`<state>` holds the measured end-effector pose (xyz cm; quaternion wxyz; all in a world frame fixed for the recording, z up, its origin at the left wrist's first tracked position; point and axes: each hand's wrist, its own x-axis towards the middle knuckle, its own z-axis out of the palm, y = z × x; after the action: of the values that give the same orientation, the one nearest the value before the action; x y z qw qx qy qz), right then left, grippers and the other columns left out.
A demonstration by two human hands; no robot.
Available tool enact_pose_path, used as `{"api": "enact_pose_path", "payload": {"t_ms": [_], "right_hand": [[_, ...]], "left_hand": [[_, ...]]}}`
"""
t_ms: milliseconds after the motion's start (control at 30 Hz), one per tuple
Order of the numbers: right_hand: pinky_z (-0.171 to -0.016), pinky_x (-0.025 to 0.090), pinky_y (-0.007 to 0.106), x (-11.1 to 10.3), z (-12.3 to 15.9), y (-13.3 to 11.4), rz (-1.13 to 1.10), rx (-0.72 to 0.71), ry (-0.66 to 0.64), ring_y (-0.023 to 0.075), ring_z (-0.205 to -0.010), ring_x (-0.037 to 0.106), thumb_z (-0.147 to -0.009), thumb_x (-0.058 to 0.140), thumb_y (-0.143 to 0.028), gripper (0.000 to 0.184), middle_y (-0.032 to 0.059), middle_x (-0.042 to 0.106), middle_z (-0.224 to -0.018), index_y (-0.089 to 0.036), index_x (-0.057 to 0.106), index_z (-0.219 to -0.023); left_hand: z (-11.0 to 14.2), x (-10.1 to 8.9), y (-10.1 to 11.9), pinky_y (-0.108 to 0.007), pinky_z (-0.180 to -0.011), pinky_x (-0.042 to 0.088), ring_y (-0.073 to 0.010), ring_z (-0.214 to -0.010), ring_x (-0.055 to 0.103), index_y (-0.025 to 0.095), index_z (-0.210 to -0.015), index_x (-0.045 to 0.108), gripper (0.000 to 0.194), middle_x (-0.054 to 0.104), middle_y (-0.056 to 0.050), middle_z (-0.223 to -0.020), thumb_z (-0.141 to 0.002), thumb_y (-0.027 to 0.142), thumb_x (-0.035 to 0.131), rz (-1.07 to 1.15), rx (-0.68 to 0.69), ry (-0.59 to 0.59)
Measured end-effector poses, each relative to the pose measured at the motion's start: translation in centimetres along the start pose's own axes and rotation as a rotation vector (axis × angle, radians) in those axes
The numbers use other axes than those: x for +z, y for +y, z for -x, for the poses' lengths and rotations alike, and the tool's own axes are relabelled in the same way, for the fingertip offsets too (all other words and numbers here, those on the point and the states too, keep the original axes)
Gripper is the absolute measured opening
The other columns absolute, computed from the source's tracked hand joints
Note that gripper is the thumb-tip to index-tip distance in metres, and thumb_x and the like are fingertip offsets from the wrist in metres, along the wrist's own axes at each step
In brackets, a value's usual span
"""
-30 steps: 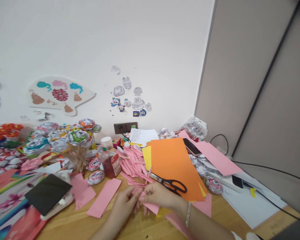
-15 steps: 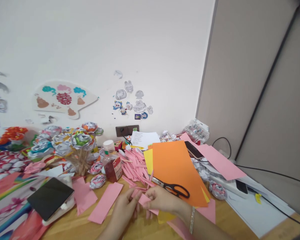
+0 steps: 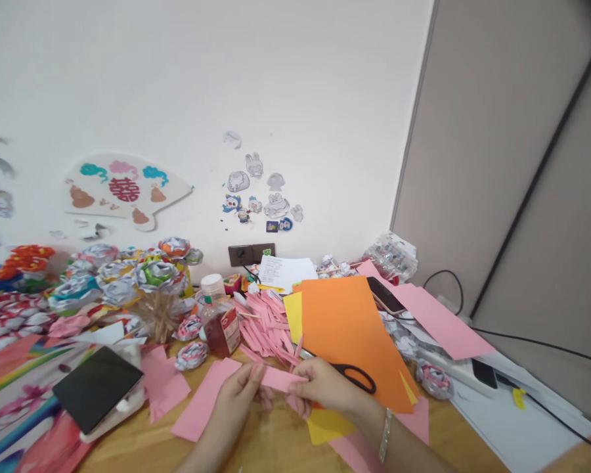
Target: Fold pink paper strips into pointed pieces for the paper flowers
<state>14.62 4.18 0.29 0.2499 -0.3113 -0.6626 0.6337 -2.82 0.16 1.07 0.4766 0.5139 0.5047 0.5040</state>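
Stretched between my hands is a pink paper strip [image 3: 280,379], held just above the wooden table. My left hand [image 3: 246,390] pinches its left end, thumb on top. At the other end, my right hand [image 3: 320,387] grips it between thumb and fingers. Black-handled scissors [image 3: 357,376] lie behind my right hand on an orange paper sheet [image 3: 349,328]; their blades are partly hidden. Beyond my hands lies a heap of folded pink paper strips [image 3: 266,325]. A flat pink paper piece [image 3: 207,401] rests left of my left hand, partly behind it.
A bottle of reddish liquid [image 3: 220,322] stands behind my left hand. Paper flowers [image 3: 157,276] crowd the left back. A black tablet-like device [image 3: 98,389] lies at left. At right are white sheets [image 3: 517,414], a power strip [image 3: 473,378] and dark cables [image 3: 536,338].
My hands have moved apart and slightly up, so the pink strip now shows stretched out between them. Both hands still hold it. The view has shifted slightly.
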Motion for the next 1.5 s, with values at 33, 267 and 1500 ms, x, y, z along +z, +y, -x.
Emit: {"api": "enact_pose_path", "payload": {"t_ms": [33, 267, 1500], "right_hand": [[-0.041, 0.033, 0.017, 0.0, 0.0, 0.0, 0.012, -0.005, 0.007, 0.0059, -0.04, 0.046, -0.072, 0.057, -0.041, 0.032, -0.0019, 0.053, -0.049, -0.012, 0.052, -0.06], [-0.039, 0.027, 0.016, -0.1, -0.2, 0.4, 0.1, 0.01, 0.145, 0.0044, -0.036, 0.038, -0.073, 0.056, -0.039, 0.026, -0.0069, 0.046, -0.043, -0.014, 0.053, -0.071], [-0.037, 0.025, 0.016, 2.2, 0.3, -0.8, 0.029, -0.124, 0.126, 0.0051, -0.034, 0.034, -0.079, 0.048, -0.039, 0.027, -0.0083, 0.04, -0.041, -0.016, 0.046, -0.065]], "left_hand": [[0.0, 0.0, 0.1, -0.024, -0.042, 0.044, -0.0146, -0.041, 0.056, 0.017, -0.064, 0.053, 0.036, 0.061, 0.002, -0.047, -0.069, 0.053, 0.054, 0.01, -0.006, -0.003], [-0.1, -0.3, 0.7, -0.023, -0.039, 0.041, -0.0135, -0.036, 0.053, 0.017, -0.059, 0.056, 0.041, 0.06, 0.002, -0.044, -0.067, 0.057, 0.053, -0.01, -0.032, 0.025], [1.2, 0.9, 1.1, -0.023, -0.043, 0.04, -0.0143, -0.038, 0.053, 0.013, -0.044, 0.06, 0.052, 0.06, -0.005, -0.039, -0.071, 0.056, 0.048, 0.108, -0.102, 0.003]]}}
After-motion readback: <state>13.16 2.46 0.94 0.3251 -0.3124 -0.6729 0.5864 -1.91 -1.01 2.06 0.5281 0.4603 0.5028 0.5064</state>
